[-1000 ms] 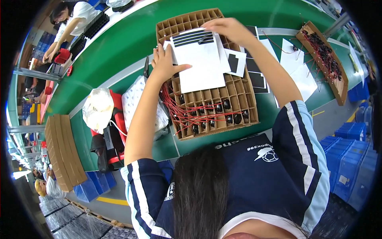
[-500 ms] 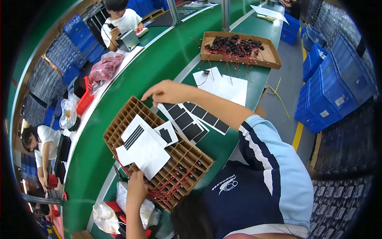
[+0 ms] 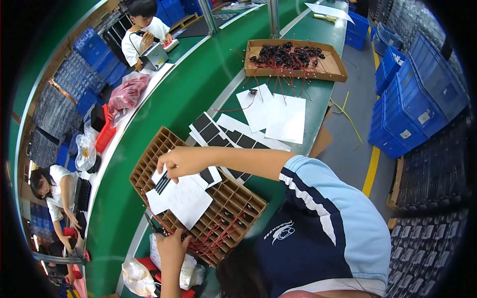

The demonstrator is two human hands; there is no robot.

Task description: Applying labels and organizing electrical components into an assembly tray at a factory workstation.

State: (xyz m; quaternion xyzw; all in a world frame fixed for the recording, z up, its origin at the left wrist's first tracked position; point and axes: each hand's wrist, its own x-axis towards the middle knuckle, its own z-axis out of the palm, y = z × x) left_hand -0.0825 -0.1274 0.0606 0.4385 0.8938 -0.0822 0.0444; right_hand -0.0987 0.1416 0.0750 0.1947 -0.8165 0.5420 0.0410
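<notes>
White sheet [image 3: 191,206] with black strips [image 3: 162,184] is lying on the divided cardboard box [image 3: 147,161], lower left of the frame's centre. My right hand [image 3: 181,162] is curling its fingers over the strips' upper ends; cannot tell whether they are pinching one. My left hand [image 3: 171,249] is bending its fingers at the box's lower-left edge, beside red wires [image 3: 214,239]; grip unclear too. My judgement: the cells beneath are giving uneven support, so the sheet is needing a steadying finger, any strip a low, slow lift. Sheets with black rectangles [image 3: 208,130] are lying near centre, blank sheets [image 3: 286,119] beyond; a shallow cardboard tray [image 3: 335,72] is holding black parts, upper right.
</notes>
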